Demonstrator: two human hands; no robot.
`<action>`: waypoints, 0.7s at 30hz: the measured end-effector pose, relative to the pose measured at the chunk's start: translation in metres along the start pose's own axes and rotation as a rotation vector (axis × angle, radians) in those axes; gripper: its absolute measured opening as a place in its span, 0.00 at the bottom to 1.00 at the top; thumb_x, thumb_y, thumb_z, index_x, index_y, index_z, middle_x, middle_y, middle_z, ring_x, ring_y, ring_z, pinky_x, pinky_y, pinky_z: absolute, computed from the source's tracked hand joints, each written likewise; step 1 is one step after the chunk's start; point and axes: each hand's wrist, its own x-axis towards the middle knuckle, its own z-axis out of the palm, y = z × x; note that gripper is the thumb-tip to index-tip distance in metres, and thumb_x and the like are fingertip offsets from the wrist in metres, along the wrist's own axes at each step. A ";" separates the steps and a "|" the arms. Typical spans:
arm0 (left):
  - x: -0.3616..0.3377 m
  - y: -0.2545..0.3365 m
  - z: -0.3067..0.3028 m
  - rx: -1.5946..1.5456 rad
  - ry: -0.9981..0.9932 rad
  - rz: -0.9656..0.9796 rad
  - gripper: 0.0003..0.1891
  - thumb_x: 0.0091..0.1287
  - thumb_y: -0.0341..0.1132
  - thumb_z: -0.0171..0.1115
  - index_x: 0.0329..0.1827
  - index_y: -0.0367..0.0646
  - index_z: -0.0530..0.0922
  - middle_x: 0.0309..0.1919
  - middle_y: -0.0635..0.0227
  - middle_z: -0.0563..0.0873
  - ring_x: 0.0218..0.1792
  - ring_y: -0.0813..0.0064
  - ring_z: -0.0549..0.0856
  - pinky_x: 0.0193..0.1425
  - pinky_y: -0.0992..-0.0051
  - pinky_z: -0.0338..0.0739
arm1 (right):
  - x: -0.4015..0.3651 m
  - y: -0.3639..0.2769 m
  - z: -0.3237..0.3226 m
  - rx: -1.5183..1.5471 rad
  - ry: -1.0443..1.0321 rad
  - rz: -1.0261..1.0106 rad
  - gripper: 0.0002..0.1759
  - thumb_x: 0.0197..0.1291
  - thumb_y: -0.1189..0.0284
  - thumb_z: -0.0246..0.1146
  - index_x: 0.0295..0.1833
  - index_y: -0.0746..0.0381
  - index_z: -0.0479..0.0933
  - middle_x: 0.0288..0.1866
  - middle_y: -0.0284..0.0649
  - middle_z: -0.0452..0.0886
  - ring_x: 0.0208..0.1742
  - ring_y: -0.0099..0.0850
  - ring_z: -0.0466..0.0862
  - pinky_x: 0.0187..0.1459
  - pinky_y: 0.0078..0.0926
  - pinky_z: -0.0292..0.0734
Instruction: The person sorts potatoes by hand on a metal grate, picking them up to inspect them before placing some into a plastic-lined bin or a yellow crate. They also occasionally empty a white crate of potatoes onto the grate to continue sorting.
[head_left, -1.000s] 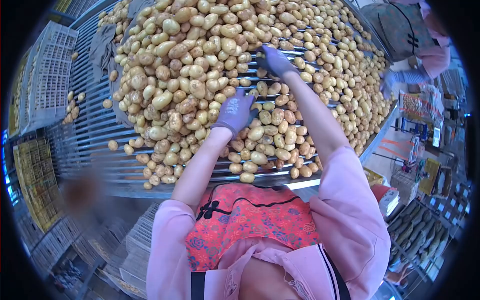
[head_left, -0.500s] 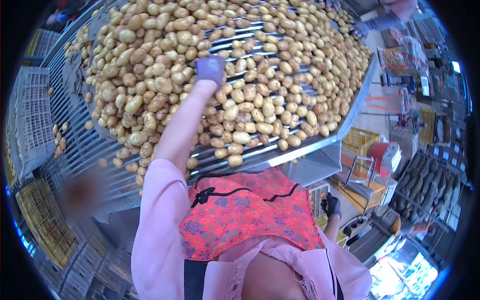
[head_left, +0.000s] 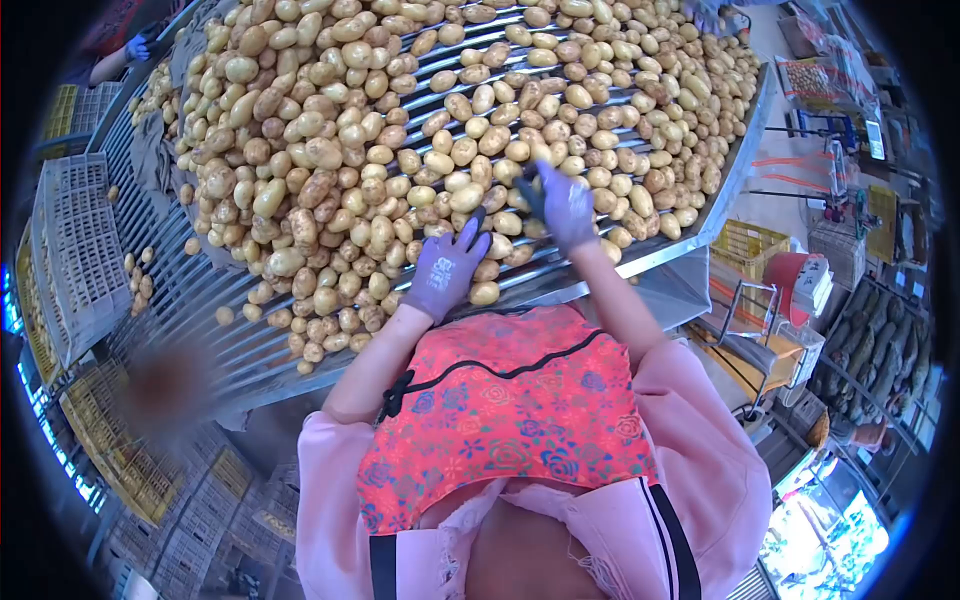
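Many yellow-brown potatoes [head_left: 325, 150] are heaped on a table of metal bars [head_left: 200, 285], thicker on the left and thinner in the middle. My left hand [head_left: 445, 272], in a purple glove with dark fingertips, lies on potatoes near the front edge, fingers spread and nothing held. To its right, my right hand [head_left: 567, 208], gloved the same way, reaches among the potatoes. Its fingers look stretched and apart, slightly blurred; no held potato can be made out.
The table's metal side edge [head_left: 735, 160] slopes along the right. Stacked crates [head_left: 75, 255] stand at the left. Beyond are a yellow crate [head_left: 745, 250], a red bucket [head_left: 793, 280] and a chair [head_left: 750, 345]. Other people's gloved hands appear top left [head_left: 137, 47] and top right [head_left: 712, 18].
My left hand has drawn back from the far potatoes and opened from a closed shape. My right hand has come up from beside my body onto the potatoes.
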 end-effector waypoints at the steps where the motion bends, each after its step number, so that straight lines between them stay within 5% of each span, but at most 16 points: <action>1: 0.005 -0.002 0.002 -0.015 0.007 -0.008 0.25 0.57 0.32 0.57 0.61 0.46 0.72 0.64 0.58 0.72 0.37 0.65 0.82 0.39 0.65 0.76 | 0.021 0.003 -0.004 0.033 -0.007 0.010 0.15 0.60 0.62 0.63 0.49 0.57 0.78 0.29 0.45 0.83 0.29 0.42 0.84 0.28 0.39 0.76; 3: 0.028 -0.002 0.002 -0.045 0.017 -0.023 0.24 0.58 0.32 0.57 0.60 0.46 0.72 0.64 0.58 0.73 0.36 0.65 0.82 0.38 0.65 0.76 | 0.061 0.030 0.012 -0.073 0.060 -0.021 0.13 0.62 0.61 0.61 0.46 0.57 0.78 0.32 0.47 0.83 0.32 0.46 0.84 0.32 0.42 0.76; 7: 0.105 -0.042 -0.019 -0.110 0.151 -0.264 0.25 0.56 0.26 0.56 0.61 0.40 0.69 0.63 0.53 0.72 0.39 0.59 0.84 0.43 0.59 0.78 | 0.128 0.043 -0.016 0.168 0.085 0.298 0.19 0.63 0.56 0.58 0.45 0.61 0.78 0.36 0.50 0.84 0.39 0.46 0.84 0.42 0.42 0.76; 8: 0.122 -0.060 -0.025 -0.184 0.193 -0.325 0.24 0.59 0.27 0.56 0.61 0.39 0.69 0.62 0.52 0.74 0.41 0.56 0.84 0.45 0.58 0.78 | 0.126 0.020 -0.033 0.093 0.133 0.234 0.18 0.66 0.58 0.55 0.45 0.62 0.79 0.37 0.48 0.84 0.40 0.42 0.84 0.42 0.40 0.75; 11: 0.142 -0.100 -0.029 -0.560 0.478 -0.367 0.19 0.63 0.32 0.57 0.58 0.42 0.70 0.52 0.47 0.79 0.38 0.50 0.84 0.42 0.58 0.78 | 0.083 0.007 -0.016 0.494 0.012 0.096 0.11 0.66 0.71 0.54 0.48 0.63 0.78 0.39 0.49 0.83 0.40 0.39 0.83 0.41 0.37 0.75; 12: 0.135 -0.109 -0.027 -0.749 0.522 -0.339 0.19 0.67 0.36 0.57 0.59 0.42 0.70 0.47 0.52 0.82 0.40 0.57 0.85 0.42 0.63 0.79 | 0.054 0.001 -0.015 0.346 0.035 -0.126 0.11 0.66 0.72 0.54 0.49 0.63 0.77 0.40 0.49 0.83 0.40 0.39 0.83 0.41 0.36 0.75; 13: 0.110 -0.098 -0.070 -1.398 0.234 -0.508 0.23 0.68 0.37 0.58 0.65 0.45 0.68 0.52 0.61 0.82 0.46 0.75 0.81 0.48 0.73 0.77 | 0.035 -0.003 -0.009 0.200 0.060 -0.345 0.11 0.65 0.74 0.55 0.50 0.64 0.77 0.41 0.48 0.82 0.40 0.39 0.83 0.41 0.35 0.75; 15: 0.057 -0.099 -0.074 -1.760 0.358 -0.414 0.24 0.67 0.34 0.59 0.66 0.49 0.67 0.56 0.62 0.79 0.48 0.75 0.79 0.49 0.73 0.76 | 0.026 0.026 -0.013 0.032 -0.275 -0.259 0.13 0.65 0.71 0.56 0.52 0.64 0.76 0.45 0.49 0.83 0.42 0.41 0.83 0.44 0.35 0.76; 17: -0.009 -0.086 -0.071 -2.156 0.521 -0.396 0.27 0.65 0.33 0.61 0.68 0.51 0.65 0.58 0.62 0.77 0.46 0.72 0.79 0.49 0.71 0.76 | 0.035 0.086 0.007 0.292 0.107 0.143 0.14 0.65 0.65 0.59 0.49 0.64 0.78 0.42 0.49 0.83 0.41 0.44 0.84 0.42 0.36 0.76; 19: -0.079 -0.068 -0.073 -2.205 0.696 -0.599 0.26 0.66 0.36 0.62 0.67 0.52 0.65 0.55 0.64 0.77 0.42 0.71 0.78 0.47 0.70 0.76 | 0.068 0.081 -0.041 0.014 -0.089 0.283 0.17 0.63 0.59 0.60 0.44 0.63 0.80 0.36 0.49 0.84 0.37 0.46 0.84 0.40 0.39 0.77; 21: -0.153 -0.067 -0.028 -2.321 0.945 -0.586 0.21 0.66 0.38 0.62 0.61 0.52 0.69 0.48 0.64 0.79 0.39 0.71 0.78 0.44 0.71 0.77 | 0.076 0.041 -0.067 0.012 -0.153 0.252 0.17 0.64 0.60 0.59 0.43 0.64 0.80 0.36 0.49 0.84 0.38 0.44 0.84 0.41 0.39 0.77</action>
